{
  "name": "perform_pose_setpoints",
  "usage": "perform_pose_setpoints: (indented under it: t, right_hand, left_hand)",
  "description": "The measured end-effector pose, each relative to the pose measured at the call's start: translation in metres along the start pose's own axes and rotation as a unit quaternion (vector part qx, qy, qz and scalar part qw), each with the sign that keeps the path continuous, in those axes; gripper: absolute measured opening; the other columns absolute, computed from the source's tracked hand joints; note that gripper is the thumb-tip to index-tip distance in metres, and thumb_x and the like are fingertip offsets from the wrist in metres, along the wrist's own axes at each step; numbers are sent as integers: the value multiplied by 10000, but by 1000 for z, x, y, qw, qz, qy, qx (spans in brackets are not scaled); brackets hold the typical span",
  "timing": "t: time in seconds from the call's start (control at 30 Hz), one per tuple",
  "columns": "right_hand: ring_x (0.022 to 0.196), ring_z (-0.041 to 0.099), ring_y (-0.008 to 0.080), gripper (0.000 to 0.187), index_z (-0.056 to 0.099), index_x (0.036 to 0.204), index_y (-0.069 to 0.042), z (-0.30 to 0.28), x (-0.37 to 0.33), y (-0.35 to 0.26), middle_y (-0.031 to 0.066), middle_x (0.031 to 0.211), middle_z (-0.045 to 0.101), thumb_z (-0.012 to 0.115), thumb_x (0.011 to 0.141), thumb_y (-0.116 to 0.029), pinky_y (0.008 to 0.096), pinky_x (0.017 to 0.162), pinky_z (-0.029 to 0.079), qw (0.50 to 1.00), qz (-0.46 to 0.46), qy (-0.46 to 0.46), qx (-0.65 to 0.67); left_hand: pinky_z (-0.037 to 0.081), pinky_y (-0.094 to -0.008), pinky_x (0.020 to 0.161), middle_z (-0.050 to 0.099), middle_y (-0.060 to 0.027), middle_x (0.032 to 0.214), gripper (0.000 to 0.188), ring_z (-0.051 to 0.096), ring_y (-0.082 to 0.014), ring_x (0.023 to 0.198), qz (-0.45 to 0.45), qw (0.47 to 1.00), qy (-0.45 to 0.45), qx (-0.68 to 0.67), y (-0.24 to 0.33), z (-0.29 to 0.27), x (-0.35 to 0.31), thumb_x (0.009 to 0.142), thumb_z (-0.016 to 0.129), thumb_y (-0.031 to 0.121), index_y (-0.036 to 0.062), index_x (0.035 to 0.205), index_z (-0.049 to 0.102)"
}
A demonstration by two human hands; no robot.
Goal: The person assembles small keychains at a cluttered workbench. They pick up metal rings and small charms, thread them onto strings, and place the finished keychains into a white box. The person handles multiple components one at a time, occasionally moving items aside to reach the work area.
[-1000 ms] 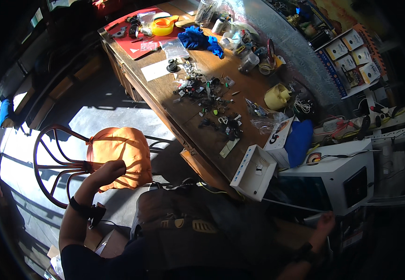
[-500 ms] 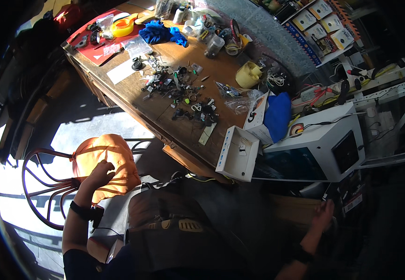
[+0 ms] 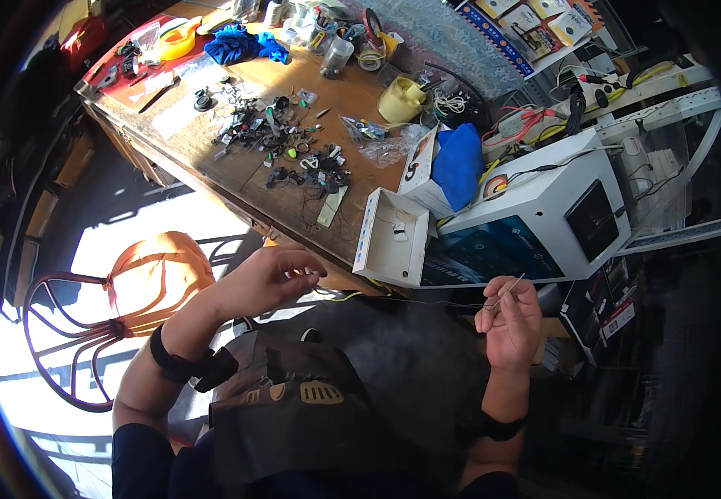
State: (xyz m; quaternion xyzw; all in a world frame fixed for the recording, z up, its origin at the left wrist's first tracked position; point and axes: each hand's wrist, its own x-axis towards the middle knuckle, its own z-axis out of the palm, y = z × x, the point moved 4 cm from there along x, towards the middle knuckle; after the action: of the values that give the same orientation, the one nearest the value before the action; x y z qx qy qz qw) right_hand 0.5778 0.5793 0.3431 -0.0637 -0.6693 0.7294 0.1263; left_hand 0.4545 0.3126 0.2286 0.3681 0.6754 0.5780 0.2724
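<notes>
A thin wire point(image 3: 410, 301) hangs slack between my two hands, in front of the wooden table. My right hand point(image 3: 512, 326), palm turned up, pinches it between thumb and fingers. A short, stiff-looking length sticks up past those fingertips. My left hand point(image 3: 276, 279) is closed, its fingers curled and pinched at the wire's other side; the exact grip is partly hidden. Beyond my hands, near the table edge, stands an open white box point(image 3: 387, 241) with a small piece inside. A dark apron point(image 3: 294, 374) covers my lap.
Small parts point(image 3: 273, 125) litter the wooden table point(image 3: 252, 187). Right of the open box are a white machine point(image 3: 535, 216) with dark screens and a blue cloth point(image 3: 458, 166). A yellow container point(image 3: 402, 100) stands behind. A chair with an orange cushion point(image 3: 161, 279) is on my left.
Both hands have come up and in toward each other, the left from over the orange cushion, the right from the lower right. The wire between them now shows. The view has shifted.
</notes>
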Motion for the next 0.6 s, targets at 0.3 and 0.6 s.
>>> perform_pose_setpoints:
  t: [0.3, 0.6]
  right_hand:
    - [520, 466, 83, 69, 475, 922, -18, 22, 33, -64, 132, 896, 536, 494, 899, -81, 222, 480, 436, 982, -42, -186, -17]
    - [482, 427, 69, 153, 446, 985, -18, 40, 65, -158, 103, 920, 496, 397, 944, -157, 173, 423, 397, 927, -144, -341, -64]
  left_hand:
    - [460, -309, 788, 587, -103, 956, 211, 574, -207, 905, 56, 997, 46, -31, 29, 42, 30, 889, 541, 142, 23, 1050, 605]
    - [456, -270, 834, 628, -87, 983, 256, 589, -150, 933, -88, 985, 129, -75, -52, 63, 3, 882, 562, 141, 1, 1095, 580]
